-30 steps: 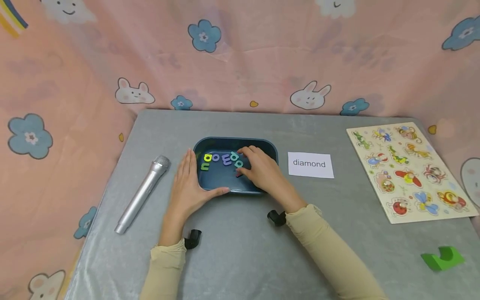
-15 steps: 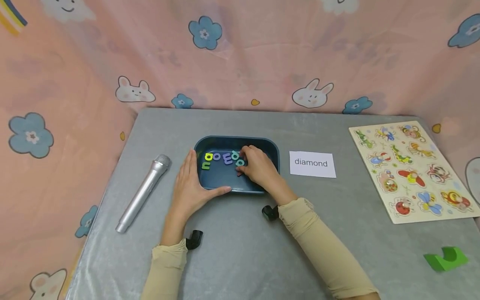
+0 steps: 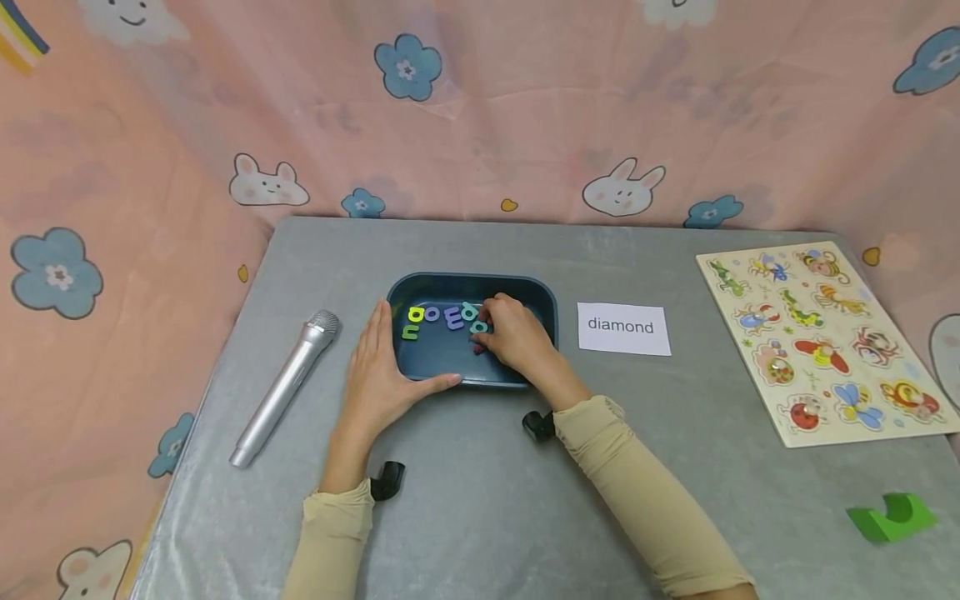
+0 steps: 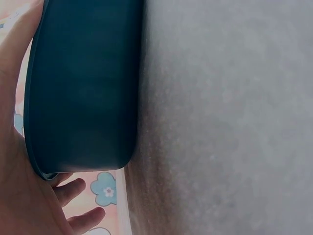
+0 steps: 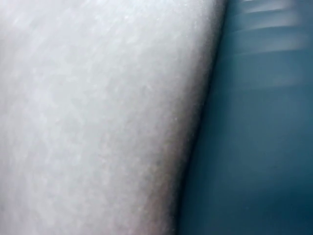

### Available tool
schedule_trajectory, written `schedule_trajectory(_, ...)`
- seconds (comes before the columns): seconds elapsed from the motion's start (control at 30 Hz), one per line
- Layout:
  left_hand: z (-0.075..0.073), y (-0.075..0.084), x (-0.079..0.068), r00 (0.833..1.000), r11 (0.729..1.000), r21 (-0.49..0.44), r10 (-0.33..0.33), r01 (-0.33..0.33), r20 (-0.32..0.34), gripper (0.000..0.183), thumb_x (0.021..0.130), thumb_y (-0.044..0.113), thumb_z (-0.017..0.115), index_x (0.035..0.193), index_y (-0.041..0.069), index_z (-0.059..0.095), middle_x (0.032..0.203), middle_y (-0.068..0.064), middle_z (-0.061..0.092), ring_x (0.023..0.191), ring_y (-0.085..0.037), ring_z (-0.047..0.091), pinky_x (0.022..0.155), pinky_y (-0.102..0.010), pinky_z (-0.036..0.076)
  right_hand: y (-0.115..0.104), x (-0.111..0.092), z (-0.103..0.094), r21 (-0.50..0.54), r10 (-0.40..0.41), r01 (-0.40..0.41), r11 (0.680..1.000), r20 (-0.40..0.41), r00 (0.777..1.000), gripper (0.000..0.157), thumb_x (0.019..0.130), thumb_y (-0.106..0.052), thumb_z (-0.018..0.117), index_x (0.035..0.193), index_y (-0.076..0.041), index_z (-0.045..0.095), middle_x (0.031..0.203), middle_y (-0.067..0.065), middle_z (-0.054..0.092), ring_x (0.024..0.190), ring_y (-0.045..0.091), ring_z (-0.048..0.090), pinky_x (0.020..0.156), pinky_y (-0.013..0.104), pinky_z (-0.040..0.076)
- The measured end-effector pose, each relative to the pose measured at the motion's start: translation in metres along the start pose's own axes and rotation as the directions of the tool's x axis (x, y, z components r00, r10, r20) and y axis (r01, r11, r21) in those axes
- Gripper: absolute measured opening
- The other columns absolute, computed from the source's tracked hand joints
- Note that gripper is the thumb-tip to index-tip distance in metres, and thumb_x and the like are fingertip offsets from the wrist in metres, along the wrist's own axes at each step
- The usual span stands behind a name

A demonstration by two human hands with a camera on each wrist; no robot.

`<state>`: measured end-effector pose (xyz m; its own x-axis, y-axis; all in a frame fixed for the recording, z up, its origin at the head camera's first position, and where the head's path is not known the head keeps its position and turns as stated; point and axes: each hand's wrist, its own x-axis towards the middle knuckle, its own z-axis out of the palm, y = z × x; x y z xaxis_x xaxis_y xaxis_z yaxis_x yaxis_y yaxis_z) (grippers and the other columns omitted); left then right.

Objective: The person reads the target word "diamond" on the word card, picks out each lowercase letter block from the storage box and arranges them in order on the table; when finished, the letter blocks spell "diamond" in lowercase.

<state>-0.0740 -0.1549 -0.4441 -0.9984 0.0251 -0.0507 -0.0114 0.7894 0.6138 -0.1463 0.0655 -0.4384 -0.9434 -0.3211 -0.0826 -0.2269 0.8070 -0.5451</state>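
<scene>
A dark blue tray holds several small foam-like letters. My left hand lies along its left side with straight fingers, the thumb stretched over the front rim. In the left wrist view the tray's corner sits against that palm. Over the tray's right half, my right hand has curled fingers, with index finger and thumb around a teal letter. Just below the thumb is a dark red piece, partly covered. A purple m, another teal letter and a yellow letter lie to the left.
A white card reading "diamond" lies right of the tray. At left is a silver microphone. An animal puzzle board and a green block are on the right side of the grey tabletop.
The right hand's index finger and thumb have drawn closer together at the teal letter, and its wrist has shifted slightly left. Left hand and tray have stayed in place.
</scene>
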Motion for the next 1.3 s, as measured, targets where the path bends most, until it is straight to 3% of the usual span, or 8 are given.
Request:
schedule_trajectory(0.2, 0.000, 0.000, 0.001, 1.000, 1.000, 0.002, 0.000, 0.000, 0.000, 0.148, 0.070, 0.071, 0.089, 0.172, 0.016, -0.003, 0.181, -0.008, 0.004, 0.166, -0.036, 0.011, 0.130, -0.064, 0.017, 0.000, -0.002, -0.002, 0.010, -0.003, 0.003, 1.000, -0.031, 1.000, 0.027, 0.096, -0.017, 0.081, 0.117, -0.004, 0.070, 0.102, 0.010, 0.071, 0.083, 0.023, 0.064, 0.074, 0.038, 0.055)
schedule_trajectory(0.43, 0.001, 0.000, 0.001, 1.000, 1.000, 0.003, -0.001, 0.001, 0.001, 0.148, 0.070, 0.072, 0.088, 0.172, 0.017, -0.003, 0.181, -0.007, 0.004, 0.166, -0.036, 0.012, 0.130, -0.064, 0.017, -0.002, -0.008, -0.007, 0.164, -0.017, 0.030, 0.986, -0.075, 0.997, 0.026, 0.096, -0.010, 0.079, 0.120, -0.005, 0.068, 0.092, 0.009, 0.068, 0.079, 0.021, 0.061, 0.071, 0.034, 0.051)
schedule_trajectory(0.57, 0.001, -0.001, 0.001, 1.000, 1.000, 0.006, 0.003, -0.003, -0.003, 0.147, 0.070, 0.072, 0.088, 0.172, 0.018, -0.003, 0.181, -0.007, 0.004, 0.166, -0.037, 0.012, 0.131, -0.064, 0.016, 0.000, -0.015, -0.014, 0.238, -0.063, 0.091, 0.967, -0.123, 0.990, 0.029, 0.096, -0.006, 0.078, 0.125, -0.004, 0.073, 0.091, 0.009, 0.065, 0.080, 0.022, 0.058, 0.073, 0.033, 0.047)
schedule_trajectory(0.7, 0.001, 0.000, 0.001, 1.000, 1.000, 0.014, 0.002, -0.002, -0.001, 0.148, 0.070, 0.072, 0.088, 0.172, 0.018, -0.004, 0.181, -0.008, 0.003, 0.166, -0.037, 0.011, 0.131, -0.064, 0.015, 0.004, -0.023, -0.025, 0.288, -0.089, 0.143, 0.947, -0.192, 0.977, 0.024, 0.094, -0.004, 0.079, 0.119, -0.004, 0.079, 0.093, 0.010, 0.068, 0.079, 0.022, 0.056, 0.070, 0.032, 0.044)
schedule_trajectory(0.87, 0.001, 0.000, 0.001, 1.000, 1.000, 0.022, -0.003, 0.003, 0.000, 0.149, 0.068, 0.074, 0.088, 0.172, 0.018, -0.003, 0.181, -0.009, 0.003, 0.167, -0.034, 0.008, 0.131, -0.064, 0.014, 0.014, -0.040, -0.044, 0.405, -0.057, 0.143, 0.903, -0.218, 0.974, 0.015, 0.094, -0.005, 0.080, 0.109, -0.003, 0.075, 0.095, 0.011, 0.071, 0.082, 0.021, 0.062, 0.072, 0.022, 0.050)
schedule_trajectory(1.03, 0.002, 0.000, 0.001, 1.000, 1.000, 0.027, 0.002, -0.002, -0.006, 0.150, 0.068, 0.075, 0.088, 0.172, 0.017, -0.002, 0.181, -0.009, 0.004, 0.167, -0.033, 0.008, 0.131, -0.064, 0.014, 0.029, -0.061, -0.057, 0.504, -0.017, 0.127, 0.854, -0.218, 0.976, 0.026, 0.097, -0.005, 0.077, 0.122, 0.000, 0.072, 0.108, 0.014, 0.071, 0.094, 0.020, 0.066, 0.083, 0.013, 0.055)
schedule_trajectory(1.2, 0.002, -0.001, 0.001, 1.000, 1.000, 0.026, 0.004, -0.004, -0.006, 0.149, 0.068, 0.073, 0.089, 0.172, 0.016, -0.002, 0.181, -0.009, 0.004, 0.167, -0.034, 0.008, 0.130, -0.066, 0.014, 0.043, -0.081, -0.065, 0.421, -0.057, 0.194, 0.886, -0.317, 0.947, 0.021, 0.096, -0.009, 0.079, 0.116, -0.007, 0.081, 0.097, 0.009, 0.072, 0.090, 0.013, 0.056, 0.079, 0.021, 0.045)
schedule_trajectory(1.3, 0.002, -0.001, 0.001, 1.000, 1.000, 0.025, 0.003, -0.002, -0.008, 0.149, 0.068, 0.072, 0.089, 0.172, 0.015, -0.001, 0.181, -0.009, 0.004, 0.167, -0.034, 0.009, 0.130, -0.068, 0.014, 0.051, -0.089, -0.068, 0.455, -0.056, 0.232, 0.860, -0.369, 0.928, 0.013, 0.094, -0.002, 0.080, 0.106, -0.003, 0.082, 0.092, 0.012, 0.072, 0.085, 0.008, 0.057, 0.076, 0.019, 0.045)
